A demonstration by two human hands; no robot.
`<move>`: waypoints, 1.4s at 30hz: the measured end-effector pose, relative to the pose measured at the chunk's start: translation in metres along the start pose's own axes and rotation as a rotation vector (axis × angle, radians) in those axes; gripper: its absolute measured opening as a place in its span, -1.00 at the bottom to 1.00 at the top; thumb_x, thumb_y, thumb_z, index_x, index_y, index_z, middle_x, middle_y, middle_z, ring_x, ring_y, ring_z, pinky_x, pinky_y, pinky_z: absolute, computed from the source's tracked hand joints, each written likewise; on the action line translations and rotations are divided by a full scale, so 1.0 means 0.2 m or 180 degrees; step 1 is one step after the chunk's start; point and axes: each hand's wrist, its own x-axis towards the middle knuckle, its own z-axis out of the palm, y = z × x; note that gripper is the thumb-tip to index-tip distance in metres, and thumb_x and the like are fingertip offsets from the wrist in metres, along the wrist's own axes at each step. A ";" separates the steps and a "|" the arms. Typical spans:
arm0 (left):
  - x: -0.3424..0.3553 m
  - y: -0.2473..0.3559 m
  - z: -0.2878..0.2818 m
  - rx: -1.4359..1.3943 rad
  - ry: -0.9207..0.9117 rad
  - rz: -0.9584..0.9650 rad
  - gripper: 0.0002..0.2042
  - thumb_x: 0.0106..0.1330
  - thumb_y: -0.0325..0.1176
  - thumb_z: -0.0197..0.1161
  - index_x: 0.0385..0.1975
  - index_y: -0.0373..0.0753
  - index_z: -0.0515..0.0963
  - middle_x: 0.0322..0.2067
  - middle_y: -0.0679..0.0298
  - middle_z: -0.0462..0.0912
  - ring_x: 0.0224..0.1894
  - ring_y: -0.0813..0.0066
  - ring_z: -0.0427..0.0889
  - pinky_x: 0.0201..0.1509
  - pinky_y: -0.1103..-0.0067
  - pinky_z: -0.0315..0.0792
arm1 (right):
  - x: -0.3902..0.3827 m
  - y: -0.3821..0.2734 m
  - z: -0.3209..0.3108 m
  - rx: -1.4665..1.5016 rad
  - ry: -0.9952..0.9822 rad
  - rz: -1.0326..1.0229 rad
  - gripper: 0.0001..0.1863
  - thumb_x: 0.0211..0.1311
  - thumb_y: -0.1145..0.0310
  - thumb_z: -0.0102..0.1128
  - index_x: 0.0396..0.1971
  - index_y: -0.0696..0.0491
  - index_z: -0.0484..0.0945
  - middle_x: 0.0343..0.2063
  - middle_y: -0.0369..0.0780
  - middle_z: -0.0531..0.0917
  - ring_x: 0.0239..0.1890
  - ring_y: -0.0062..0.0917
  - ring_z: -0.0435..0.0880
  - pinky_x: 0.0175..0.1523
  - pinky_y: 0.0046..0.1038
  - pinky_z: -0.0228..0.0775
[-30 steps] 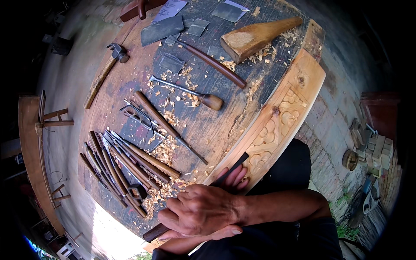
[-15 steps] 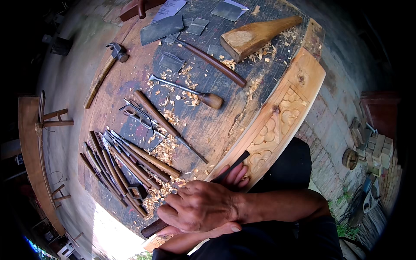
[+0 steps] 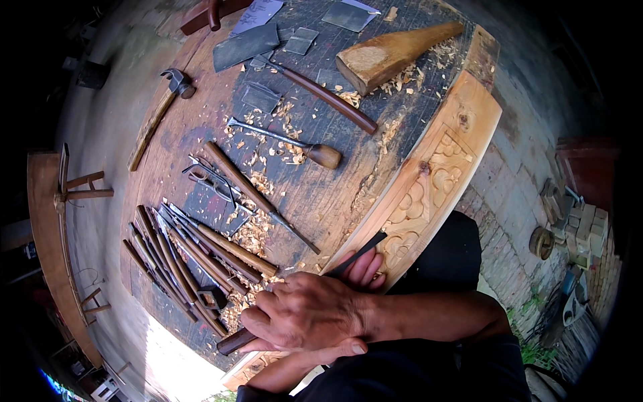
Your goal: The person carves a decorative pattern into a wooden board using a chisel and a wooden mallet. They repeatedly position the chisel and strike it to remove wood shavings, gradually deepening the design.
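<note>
My right hand (image 3: 301,313) reaches across from the right, fingers wrapped over the dark handle of a chisel (image 3: 234,342) with a long black blade. My left hand (image 3: 364,268) lies beneath it, its fingers curled under the blade against the carved, curved pale board (image 3: 462,114); much of that palm is hidden by my right hand and the tool. The blade's tip rests over the carved flower-like relief. Beside my hands on the worn bench (image 3: 362,167), many chisels and gouges (image 3: 201,254) lie in a fan among wood shavings (image 3: 254,295).
The bench also holds a wooden mallet (image 3: 395,57), a hammer (image 3: 161,114), loose gouges (image 3: 281,141), pincers (image 3: 207,181), dark sheets (image 3: 244,47) and a red-brown plane (image 3: 197,20). A long plank bench (image 3: 50,254) stands on the left floor; stacked wood blocks (image 3: 583,234) sit at the right.
The chisel and both hands have shifted slightly up the board, away from my body, with the handle's end rising in view. The whole scene has moved very slightly in frame.
</note>
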 end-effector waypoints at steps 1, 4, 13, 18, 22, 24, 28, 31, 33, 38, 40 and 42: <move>0.00 0.03 0.04 -0.0049 0.0197 -0.0196 0.31 0.14 0.11 0.62 0.66 -0.24 -0.27 0.66 -0.15 -0.18 0.70 -0.09 -0.09 0.71 0.12 -0.01 | 0.00 0.00 0.00 0.0022 0.0006 0.0022 -0.50 0.40 -0.18 0.25 -0.41 -0.02 0.42 -0.55 -0.31 0.42 -0.55 -0.56 0.54 -0.46 -0.45 0.41; 0.01 0.07 0.04 0.0062 0.0215 -0.0544 0.45 -0.02 0.12 0.75 0.67 -0.26 -0.29 0.67 -0.12 -0.19 0.70 -0.06 -0.11 0.71 0.13 -0.01 | 0.00 0.01 -0.01 -0.0025 0.0057 0.0120 -0.50 0.39 -0.18 0.25 -0.41 -0.01 0.43 -0.55 -0.31 0.42 -0.55 -0.54 0.54 -0.45 -0.46 0.44; 0.05 0.02 0.10 -0.0534 0.1089 -0.0877 0.26 0.18 0.11 0.61 0.67 -0.22 -0.21 0.68 -0.05 -0.17 0.70 0.03 -0.07 0.69 0.15 0.07 | -0.03 0.00 -0.09 0.0132 -0.0014 -0.0078 -0.47 0.46 -0.18 0.21 -0.42 0.02 0.44 -0.62 -0.28 0.53 -0.56 -0.46 0.64 -0.44 -0.35 0.47; -0.02 -0.10 -0.05 -0.0798 0.0428 -0.0385 -0.08 0.52 0.07 0.27 0.68 -0.13 -0.13 0.67 -0.06 -0.10 0.69 0.00 -0.02 0.67 0.11 0.11 | -0.06 -0.01 -0.10 -0.0240 0.0073 -0.0115 -0.48 0.39 -0.18 0.25 -0.43 -0.02 0.41 -0.56 -0.32 0.39 -0.57 -0.58 0.49 -0.46 -0.49 0.25; -0.23 -0.30 -0.25 -0.0316 -0.0040 0.0213 -0.17 0.50 0.06 0.26 0.64 -0.14 0.04 0.62 -0.11 0.00 0.65 -0.03 0.06 0.63 0.10 0.17 | -0.12 -0.20 -0.15 -0.0992 0.0240 -0.0364 -0.64 0.37 0.05 0.22 -0.44 0.04 0.47 -0.60 -0.38 0.38 -0.58 -0.66 0.37 -0.43 -0.56 0.09; -0.29 -0.35 -0.25 -0.0197 -0.0136 0.0264 -0.16 0.48 0.05 0.29 0.62 -0.17 0.06 0.59 -0.11 0.05 0.61 -0.02 0.12 0.60 0.12 0.21 | -0.14 -0.23 -0.13 -0.0908 0.0348 -0.0343 -0.60 0.33 0.00 0.23 -0.47 0.04 0.46 -0.61 -0.35 0.39 -0.56 -0.61 0.38 -0.40 -0.50 0.10; -0.32 -0.33 -0.17 -0.0083 -0.0457 0.0017 -0.14 0.43 0.03 0.35 0.59 -0.23 0.10 0.51 -0.12 0.16 0.52 -0.01 0.22 0.54 0.15 0.27 | -0.12 -0.24 -0.22 -0.1094 -0.0052 -0.0363 -0.46 0.41 -0.18 0.20 -0.45 0.04 0.49 -0.61 -0.29 0.42 -0.53 -0.52 0.46 -0.36 -0.44 0.24; -0.39 -0.19 -0.18 0.0086 -0.0740 -0.0015 -0.12 0.40 0.02 0.40 0.57 -0.27 0.13 0.46 -0.12 0.24 0.46 0.00 0.30 0.49 0.18 0.32 | -0.13 -0.24 -0.27 -0.1182 -0.0261 -0.0400 -0.50 0.41 -0.13 0.23 -0.44 0.05 0.50 -0.60 -0.30 0.45 -0.53 -0.54 0.46 -0.36 -0.48 0.23; -0.42 -0.10 -0.19 0.0172 -0.0892 0.0000 -0.11 0.37 0.01 0.43 0.56 -0.30 0.15 0.42 -0.12 0.29 0.41 0.01 0.36 0.46 0.20 0.35 | -0.14 -0.23 -0.28 -0.1204 -0.0256 -0.0377 -0.53 0.40 -0.08 0.22 -0.42 0.06 0.52 -0.59 -0.30 0.45 -0.54 -0.56 0.45 -0.37 -0.50 0.20; -0.39 -0.15 -0.16 0.0501 -0.1008 0.0029 -0.09 0.31 -0.01 0.51 0.52 -0.37 0.21 0.33 -0.13 0.42 0.31 0.03 0.49 0.38 0.25 0.44 | -0.15 -0.21 -0.21 -0.1314 -0.0002 -0.0563 -0.61 0.38 0.03 0.20 -0.37 0.10 0.55 -0.57 -0.31 0.47 -0.54 -0.62 0.43 -0.40 -0.55 0.12; -0.33 -0.18 -0.15 0.0719 -0.1031 0.0056 -0.08 0.29 -0.02 0.54 0.50 -0.40 0.23 0.29 -0.13 0.47 0.26 0.04 0.54 0.35 0.27 0.47 | -0.15 -0.21 -0.17 -0.1380 0.0214 -0.0567 -0.64 0.38 0.08 0.20 -0.34 0.12 0.56 -0.56 -0.31 0.48 -0.55 -0.64 0.42 -0.41 -0.57 0.09; -0.27 -0.19 -0.12 0.1085 -0.0969 0.0183 -0.07 0.26 -0.03 0.57 0.49 -0.43 0.25 0.25 -0.13 0.53 0.22 0.05 0.60 0.32 0.29 0.50 | -0.11 -0.23 -0.27 -0.1163 0.0211 -0.0176 -0.72 0.35 0.23 0.25 -0.17 0.15 0.66 -0.39 -0.22 0.69 -0.54 -0.68 0.51 -0.40 -0.63 0.20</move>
